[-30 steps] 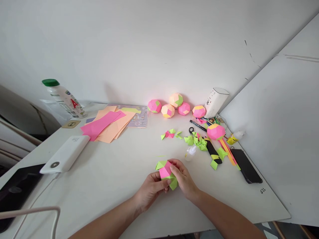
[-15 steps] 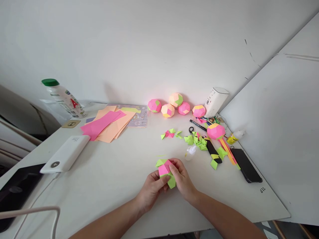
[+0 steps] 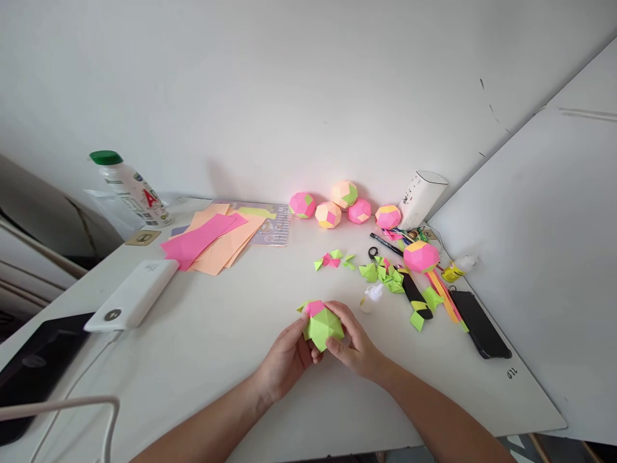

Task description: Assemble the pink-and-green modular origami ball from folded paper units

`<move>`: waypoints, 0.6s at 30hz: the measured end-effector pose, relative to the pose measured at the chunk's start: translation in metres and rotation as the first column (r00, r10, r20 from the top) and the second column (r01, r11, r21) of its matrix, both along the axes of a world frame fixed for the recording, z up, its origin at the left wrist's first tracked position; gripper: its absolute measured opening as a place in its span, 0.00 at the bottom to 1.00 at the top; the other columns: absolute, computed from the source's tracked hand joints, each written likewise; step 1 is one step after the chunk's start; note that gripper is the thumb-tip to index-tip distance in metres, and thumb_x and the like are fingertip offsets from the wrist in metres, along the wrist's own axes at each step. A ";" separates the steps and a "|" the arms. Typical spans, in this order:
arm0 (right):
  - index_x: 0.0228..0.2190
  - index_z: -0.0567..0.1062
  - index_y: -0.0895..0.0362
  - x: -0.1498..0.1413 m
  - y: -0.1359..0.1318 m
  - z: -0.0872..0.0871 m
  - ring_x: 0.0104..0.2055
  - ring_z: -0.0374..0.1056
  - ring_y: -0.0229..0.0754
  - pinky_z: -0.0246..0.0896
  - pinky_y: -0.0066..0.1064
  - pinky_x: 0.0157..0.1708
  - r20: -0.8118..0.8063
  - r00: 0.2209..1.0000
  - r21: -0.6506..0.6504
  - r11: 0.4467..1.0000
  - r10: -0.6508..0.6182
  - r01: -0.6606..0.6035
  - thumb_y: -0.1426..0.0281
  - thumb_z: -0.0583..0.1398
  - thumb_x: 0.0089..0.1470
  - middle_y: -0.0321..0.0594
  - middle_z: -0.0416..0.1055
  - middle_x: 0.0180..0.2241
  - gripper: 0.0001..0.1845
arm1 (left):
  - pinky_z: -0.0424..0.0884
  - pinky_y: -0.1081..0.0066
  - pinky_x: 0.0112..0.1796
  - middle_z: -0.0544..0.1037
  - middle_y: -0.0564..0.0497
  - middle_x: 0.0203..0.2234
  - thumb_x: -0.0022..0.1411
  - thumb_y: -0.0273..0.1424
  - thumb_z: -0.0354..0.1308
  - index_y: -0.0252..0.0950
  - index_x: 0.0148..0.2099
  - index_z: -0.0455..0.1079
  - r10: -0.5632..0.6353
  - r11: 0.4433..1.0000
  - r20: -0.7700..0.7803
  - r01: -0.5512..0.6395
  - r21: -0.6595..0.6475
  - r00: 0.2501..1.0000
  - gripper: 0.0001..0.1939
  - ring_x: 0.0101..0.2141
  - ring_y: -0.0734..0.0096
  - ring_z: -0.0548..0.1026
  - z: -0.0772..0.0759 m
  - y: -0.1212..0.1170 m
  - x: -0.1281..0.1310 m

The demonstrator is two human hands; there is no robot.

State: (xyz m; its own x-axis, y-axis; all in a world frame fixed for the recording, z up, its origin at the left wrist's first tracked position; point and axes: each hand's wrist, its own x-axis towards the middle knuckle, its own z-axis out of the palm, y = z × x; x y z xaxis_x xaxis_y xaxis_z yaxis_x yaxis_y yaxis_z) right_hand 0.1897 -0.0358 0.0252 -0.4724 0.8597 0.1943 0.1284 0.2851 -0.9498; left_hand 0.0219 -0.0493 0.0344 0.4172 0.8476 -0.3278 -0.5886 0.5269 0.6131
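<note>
Head view: left hand (image 3: 288, 354) and right hand (image 3: 357, 346) cup folded paper (image 3: 322, 326).

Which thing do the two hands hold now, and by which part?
A green-and-pink paper piece: left hand at its left side, right hand at its right side.

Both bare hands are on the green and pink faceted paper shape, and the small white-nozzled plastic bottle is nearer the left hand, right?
One thing is off: the head view shows the small white-nozzled plastic bottle nearer the right hand, not the left hand. Both hands are on the green and pink faceted paper shape.
</note>
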 end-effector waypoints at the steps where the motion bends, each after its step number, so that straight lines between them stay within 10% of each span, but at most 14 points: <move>1: 0.59 0.56 0.50 0.001 0.001 -0.002 0.59 0.54 0.50 0.55 0.42 0.56 0.023 1.000 0.023 1.000 0.002 -0.003 0.58 0.57 0.57 0.47 0.55 0.58 0.31 | 0.65 0.73 0.26 0.73 0.51 0.24 0.60 0.45 0.54 0.33 0.34 0.72 -0.009 1.000 -0.001 0.009 -0.003 1.000 0.19 0.20 0.78 0.64 0.000 0.000 0.000; 7: 0.60 0.54 0.51 0.006 0.005 -0.014 0.61 0.52 0.55 0.53 0.48 0.57 0.233 0.972 0.302 0.948 0.030 -0.101 0.57 0.62 0.51 0.52 0.49 0.61 0.39 | 0.65 0.73 0.25 0.71 0.53 0.21 0.59 0.41 0.57 0.34 0.36 0.72 0.009 0.996 0.010 -0.008 -0.091 1.000 0.14 0.21 0.75 0.67 0.002 0.000 -0.001; 18: 0.43 0.70 0.51 0.007 0.002 -0.015 0.56 0.63 0.52 0.63 0.50 0.50 0.241 0.966 0.628 0.774 -0.092 -0.083 0.77 0.55 0.53 0.48 0.67 0.53 0.16 | 0.68 0.70 0.36 0.73 0.51 0.29 0.58 0.34 0.60 0.35 0.35 0.72 0.061 0.993 0.153 -0.044 -0.112 0.986 0.07 0.32 0.71 0.70 0.000 -0.001 0.001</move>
State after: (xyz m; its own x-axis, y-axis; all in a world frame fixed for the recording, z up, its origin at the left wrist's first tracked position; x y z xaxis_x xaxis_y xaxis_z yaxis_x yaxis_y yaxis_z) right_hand 0.1964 -0.0336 0.0104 -0.5748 0.5875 0.5696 0.3324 0.8037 -0.4935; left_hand 0.0230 -0.0506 0.0340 0.4262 0.8329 -0.3530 -0.7012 0.5508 0.4527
